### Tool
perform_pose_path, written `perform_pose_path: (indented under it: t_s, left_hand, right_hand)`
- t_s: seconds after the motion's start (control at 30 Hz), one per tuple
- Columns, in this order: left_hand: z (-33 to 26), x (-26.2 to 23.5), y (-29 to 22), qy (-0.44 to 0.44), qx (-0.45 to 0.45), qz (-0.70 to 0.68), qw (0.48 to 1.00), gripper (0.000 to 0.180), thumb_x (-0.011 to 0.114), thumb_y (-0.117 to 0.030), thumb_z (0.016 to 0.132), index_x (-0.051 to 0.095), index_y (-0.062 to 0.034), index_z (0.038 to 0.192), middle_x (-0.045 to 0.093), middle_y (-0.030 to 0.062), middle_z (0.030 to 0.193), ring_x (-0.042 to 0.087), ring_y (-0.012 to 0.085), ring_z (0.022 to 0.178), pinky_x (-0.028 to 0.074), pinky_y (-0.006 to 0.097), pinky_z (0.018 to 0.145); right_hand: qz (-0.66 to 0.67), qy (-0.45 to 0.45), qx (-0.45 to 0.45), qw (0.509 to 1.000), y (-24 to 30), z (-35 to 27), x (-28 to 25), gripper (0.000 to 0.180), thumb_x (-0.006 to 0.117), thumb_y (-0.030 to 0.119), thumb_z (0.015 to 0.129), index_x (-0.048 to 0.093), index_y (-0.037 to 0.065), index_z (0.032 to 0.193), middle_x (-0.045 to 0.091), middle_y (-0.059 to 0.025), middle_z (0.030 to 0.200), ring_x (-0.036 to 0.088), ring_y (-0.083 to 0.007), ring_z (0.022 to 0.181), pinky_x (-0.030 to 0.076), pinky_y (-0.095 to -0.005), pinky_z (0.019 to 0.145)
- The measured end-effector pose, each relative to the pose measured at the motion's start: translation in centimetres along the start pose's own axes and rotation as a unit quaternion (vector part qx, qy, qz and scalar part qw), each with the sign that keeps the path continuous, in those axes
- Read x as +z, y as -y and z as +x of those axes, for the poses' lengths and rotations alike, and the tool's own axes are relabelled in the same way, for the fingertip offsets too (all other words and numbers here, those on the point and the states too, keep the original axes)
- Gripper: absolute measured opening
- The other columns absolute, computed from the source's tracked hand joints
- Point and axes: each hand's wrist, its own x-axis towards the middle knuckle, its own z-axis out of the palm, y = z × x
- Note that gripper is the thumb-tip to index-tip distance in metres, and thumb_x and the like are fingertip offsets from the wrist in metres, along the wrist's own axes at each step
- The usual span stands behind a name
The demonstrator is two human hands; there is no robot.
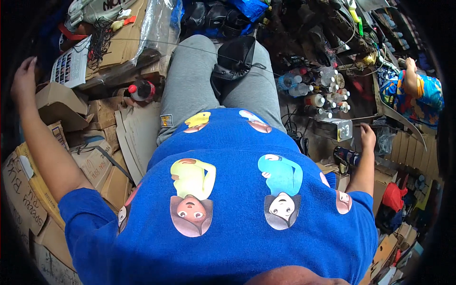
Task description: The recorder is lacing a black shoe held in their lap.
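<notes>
Across my lap, between the thighs of my grey trousers, lies a black leather-like piece (236,56), shaped like a shoe part. A thin dark cord (199,48) runs over it to both sides and loops near its right edge. Out at the far left, my left hand (24,78) is raised above the cardboard, its fingers drawn together; what they hold is too small to make out. My right hand (367,137) is stretched out to the right beside a clear container (344,129). Its fingers are pinched too, on something I cannot make out.
Cardboard boxes (61,105) and a red-capped bottle (141,90) stand on my left. Several plastic bottles (327,95) crowd the floor at right. Black shoes or bags (209,16) lie ahead. Another person in a colourful shirt (422,97) is at the far right.
</notes>
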Motion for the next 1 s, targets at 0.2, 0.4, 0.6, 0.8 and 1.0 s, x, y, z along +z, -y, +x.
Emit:
perform_pose_path:
  t_s: [0.2,0.4,0.6,0.8,1.0]
  left_hand:
    - [-10.4,4.8,-20.5,0.038,0.091,-0.376,0.921,0.033,0.058,-0.008,0.081,0.064,-0.0068,0.114,0.065,0.0131,0.094,0.063,0.0218,0.090,0.048,0.032,0.082]
    - [-17.8,3.8,-37.4,0.248,0.351,-0.480,0.765,0.045,0.065,-0.011,0.080,0.056,-0.0113,0.125,0.059,0.0149,0.121,0.057,0.0284,0.111,0.044,0.035,0.095]
    - [-17.7,5.5,-40.6,0.308,0.360,-0.480,0.739,0.017,0.065,-0.015,0.082,0.057,-0.0042,0.093,0.062,0.0149,0.086,0.060,0.0311,0.083,0.046,0.039,0.073]
    - [-15.4,6.3,-37.7,0.231,0.379,-0.502,0.742,0.013,0.060,-0.012,0.085,0.055,-0.0034,0.094,0.060,0.0171,0.085,0.059,0.0345,0.080,0.046,0.039,0.071]
    - [-12.5,10.3,-29.7,0.326,0.241,-0.479,0.778,0.014,0.060,-0.017,0.086,0.056,-0.0050,0.093,0.062,0.0146,0.084,0.061,0.0269,0.078,0.047,0.037,0.070]
  right_hand:
    - [0.063,0.103,-0.178,0.977,18.3,-1.7,5.3,0.050,0.067,0.030,0.080,0.055,0.028,0.128,0.063,-0.0116,0.098,0.061,-0.0243,0.086,0.048,-0.0347,0.079]
    - [0.335,0.089,-0.349,0.871,39.1,-8.3,5.1,0.037,0.072,0.028,0.079,0.064,0.013,0.112,0.058,-0.0097,0.097,0.059,-0.0235,0.089,0.047,-0.0335,0.081]
    - [0.381,0.161,-0.243,0.877,40.9,-8.9,4.4,0.019,0.066,0.021,0.086,0.059,0.004,0.090,0.060,-0.0050,0.074,0.050,-0.0109,0.070,0.043,-0.0272,0.065]
    - [0.273,0.094,-0.242,0.926,39.1,-8.2,3.0,0.019,0.064,0.020,0.085,0.058,0.003,0.090,0.062,-0.0132,0.084,0.058,-0.0228,0.077,0.046,-0.0341,0.072]
    - [0.275,0.071,-0.157,0.946,33.0,-7.6,3.4,0.018,0.060,0.017,0.088,0.056,0.000,0.086,0.059,-0.0061,0.074,0.054,-0.0147,0.070,0.044,-0.0290,0.068]
